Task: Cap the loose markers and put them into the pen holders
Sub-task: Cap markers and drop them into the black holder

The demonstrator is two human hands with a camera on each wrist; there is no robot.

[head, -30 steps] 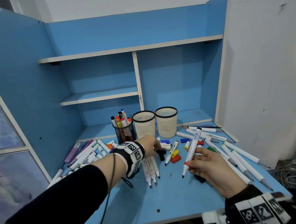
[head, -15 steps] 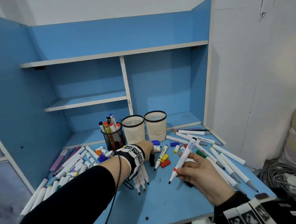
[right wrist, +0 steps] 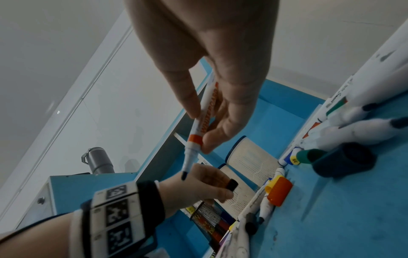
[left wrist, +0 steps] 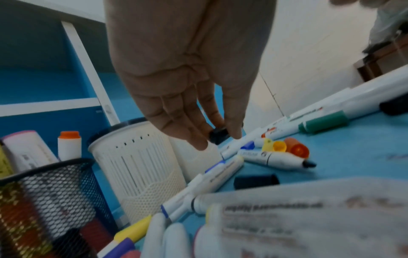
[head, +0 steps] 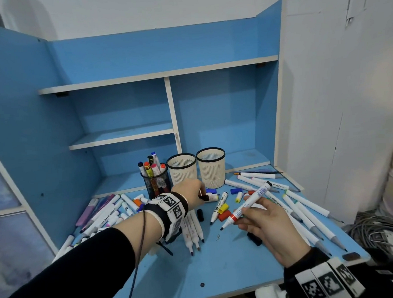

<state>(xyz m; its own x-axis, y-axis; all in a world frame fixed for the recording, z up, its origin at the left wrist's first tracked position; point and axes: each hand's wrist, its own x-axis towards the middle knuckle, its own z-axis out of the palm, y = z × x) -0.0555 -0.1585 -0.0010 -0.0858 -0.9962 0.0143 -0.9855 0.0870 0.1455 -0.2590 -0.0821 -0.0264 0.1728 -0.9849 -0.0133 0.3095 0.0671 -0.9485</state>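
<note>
My right hand [head: 263,216] holds an uncapped white whiteboard marker [head: 247,207] with an orange band, its dark tip pointing down-left above the desk; the right wrist view shows the same marker [right wrist: 199,125] pinched between thumb and fingers. My left hand [head: 190,192] hovers in front of the cups and pinches a small black cap [left wrist: 218,135], the cap [right wrist: 232,184] also showing in the right wrist view. Two empty cream pen holders [head: 181,168] [head: 211,165] and a black mesh holder [head: 157,181] with several markers stand at the back.
Many loose markers and coloured caps litter the blue desk [head: 223,275]: a pile at the left [head: 102,216], long white ones at the right [head: 306,208], red and yellow caps [head: 224,213] in the middle, another black cap [head: 200,215]. Blue shelves rise behind; cables lie right of the desk.
My left hand has lifted a black cap off the desk. My right hand has kept the uncapped marker, tilting it lower. The head view has shifted.
</note>
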